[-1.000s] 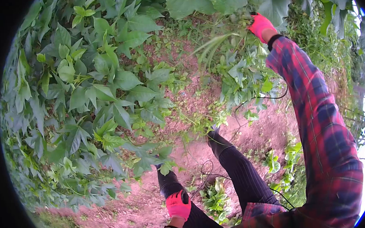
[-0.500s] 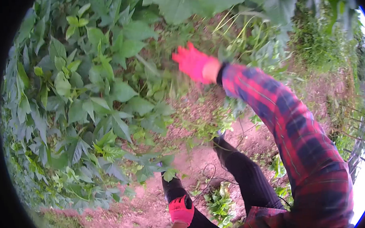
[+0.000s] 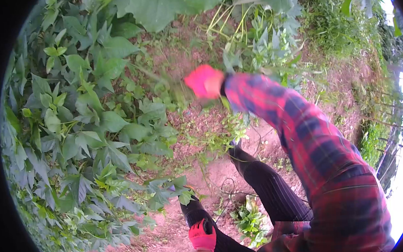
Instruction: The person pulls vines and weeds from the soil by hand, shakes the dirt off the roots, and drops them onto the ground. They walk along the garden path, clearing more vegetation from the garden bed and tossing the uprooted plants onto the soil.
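My right hand point(image 3: 204, 82), in a pink-red glove, reaches out over the weedy soil beside the broad-leaved plants point(image 3: 89, 133). Its fingers look closed, but motion blurs them, and I cannot make out what is in them. A blurred green stem point(image 3: 145, 73) lies just beyond the fingers. Down at the bottom, my left hand point(image 3: 202, 236), in a matching glove, rests against my left leg point(image 3: 225, 247) in dark trousers. Its fingers are curled, with a dark patch at the thumb side; whatever they may hold is hidden.
Dense green foliage fills the left side. A large leaf point(image 3: 157, 8) hangs close at the top. Reddish soil point(image 3: 204, 174) shows around my feet. A thin dark cord or stem point(image 3: 231, 191) loops between my legs, near a small leafy plant point(image 3: 251, 222).
My right hand has gone from spread fingers to a closed shape and moved slightly left and down. The view has shifted a little. My left hand stays at my leg.
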{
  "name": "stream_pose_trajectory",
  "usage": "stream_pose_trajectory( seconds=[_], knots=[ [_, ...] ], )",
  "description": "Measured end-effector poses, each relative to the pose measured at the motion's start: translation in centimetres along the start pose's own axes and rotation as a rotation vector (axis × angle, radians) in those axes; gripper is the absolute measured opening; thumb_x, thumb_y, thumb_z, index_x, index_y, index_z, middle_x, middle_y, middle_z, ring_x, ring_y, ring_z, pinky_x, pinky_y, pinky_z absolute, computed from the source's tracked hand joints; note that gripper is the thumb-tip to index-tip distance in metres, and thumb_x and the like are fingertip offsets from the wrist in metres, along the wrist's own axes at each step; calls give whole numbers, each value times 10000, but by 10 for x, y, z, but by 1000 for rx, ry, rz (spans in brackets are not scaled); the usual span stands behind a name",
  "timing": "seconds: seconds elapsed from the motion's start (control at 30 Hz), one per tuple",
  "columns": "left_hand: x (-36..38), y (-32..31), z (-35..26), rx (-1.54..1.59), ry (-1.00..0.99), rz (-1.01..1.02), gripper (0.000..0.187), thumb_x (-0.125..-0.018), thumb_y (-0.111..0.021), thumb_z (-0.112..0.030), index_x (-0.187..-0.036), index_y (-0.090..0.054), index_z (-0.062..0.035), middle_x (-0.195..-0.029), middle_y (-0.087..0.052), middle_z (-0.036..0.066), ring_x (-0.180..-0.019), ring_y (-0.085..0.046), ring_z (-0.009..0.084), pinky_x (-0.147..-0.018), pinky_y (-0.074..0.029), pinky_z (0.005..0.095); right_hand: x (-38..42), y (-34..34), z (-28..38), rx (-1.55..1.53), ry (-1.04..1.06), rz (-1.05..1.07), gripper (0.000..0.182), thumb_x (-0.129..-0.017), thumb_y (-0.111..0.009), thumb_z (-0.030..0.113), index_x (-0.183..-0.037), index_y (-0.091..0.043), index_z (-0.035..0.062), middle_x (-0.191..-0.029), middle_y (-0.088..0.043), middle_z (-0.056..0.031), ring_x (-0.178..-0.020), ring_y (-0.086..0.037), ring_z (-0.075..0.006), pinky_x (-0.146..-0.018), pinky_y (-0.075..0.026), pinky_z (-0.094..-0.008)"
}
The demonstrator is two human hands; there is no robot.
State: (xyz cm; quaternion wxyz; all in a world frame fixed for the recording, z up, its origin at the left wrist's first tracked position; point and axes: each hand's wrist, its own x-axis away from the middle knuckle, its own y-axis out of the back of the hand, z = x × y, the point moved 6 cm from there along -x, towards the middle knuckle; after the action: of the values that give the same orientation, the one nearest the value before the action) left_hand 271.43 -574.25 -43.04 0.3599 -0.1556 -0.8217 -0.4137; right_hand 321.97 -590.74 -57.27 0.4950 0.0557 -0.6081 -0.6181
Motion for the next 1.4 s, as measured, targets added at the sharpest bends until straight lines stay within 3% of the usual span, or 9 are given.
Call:
stream_pose_trajectory(
  seconds=[0.13,0.4,0.47,0.57,0.7,1.0,1.1,1.3,1.4],
  knots=[
    [-4,0,4,-14,32,60,512,-739,-703,-370,-1182,-617,-129,-1124,-632,114,-1099,-556,302,-997,-391,437,81,-40,61,10,228,277,568,-696,-704,186,-1226,-546,59,-1080,-644,-186,-950,-651,-357,-771,-528,-446],
    [-4,-2,0,1,26,111,509,-745,-698,-377,-1182,-614,-129,-1143,-626,93,-1110,-545,288,-1012,-373,433,19,7,-47,255,-313,163,1208,-531,-845,101,-1506,-142,-13,-1493,-298,-300,-1118,-618,-325,-810,-541,-388],
    [-6,1,-4,-30,3,67,487,-734,-709,-337,-1167,-619,-132,-1113,-632,100,-1075,-559,303,-982,-397,440,5,-4,-87,182,-532,132,1202,-565,-817,68,-1516,-87,-3,-1487,-305,-309,-1117,-619,-331,-824,-538,-409],
    [-2,1,-4,-41,-36,37,473,-723,-721,-299,-1154,-623,-133,-1087,-636,107,-1047,-571,317,-961,-418,446,10,-4,-104,-65,-615,368,612,-601,-746,35,-1204,-641,29,-1121,-664,-225,-1010,-668,-351,-811,-541,-465],
    [-4,3,-8,-48,-35,49,474,-724,-724,-298,-1156,-622,-133,-1097,-633,104,-1059,-568,318,-970,-416,446,16,-22,-94,-60,-602,192,270,-676,-693,95,-939,-753,93,-1018,-711,-164,-974,-681,-355,-772,-547,-466],
    [-8,-2,0,-41,19,124,475,-750,-703,-359,-1173,-611,-163,-1137,-614,118,-1110,-536,317,-1004,-380,445,85,-18,-5,-106,-302,196,290,-703,-682,107,-992,-666,90,-906,-702,-142,-880,-684,-342,-706,-540,-450],
    [-10,-3,1,-54,21,128,463,-752,-703,-358,-1162,-615,-162,-1131,-617,117,-1100,-542,322,-996,-388,445,109,-22,26,-100,-187,273,676,-545,-802,121,-1188,-595,126,-1112,-658,-110,-1020,-646,-330,-814,-517,-443],
    [-14,0,-3,-90,17,145,456,-754,-702,-362,-1153,-624,-156,-1122,-622,114,-1102,-545,322,-993,-395,443,107,30,-10,146,-159,-232,556,-624,-749,236,-1156,-614,149,-1277,-545,-102,-1163,-511,-291,-946,-409,-503],
    [-21,4,-11,-107,16,146,460,-753,-701,-367,-1155,-627,-155,-1124,-624,115,-1103,-546,322,-999,-393,442,126,-52,-33,-29,-373,288,478,-707,-698,208,-1160,-599,92,-1306,-531,-141,-1178,-520,-319,-980,-400,-481]
  ],
)
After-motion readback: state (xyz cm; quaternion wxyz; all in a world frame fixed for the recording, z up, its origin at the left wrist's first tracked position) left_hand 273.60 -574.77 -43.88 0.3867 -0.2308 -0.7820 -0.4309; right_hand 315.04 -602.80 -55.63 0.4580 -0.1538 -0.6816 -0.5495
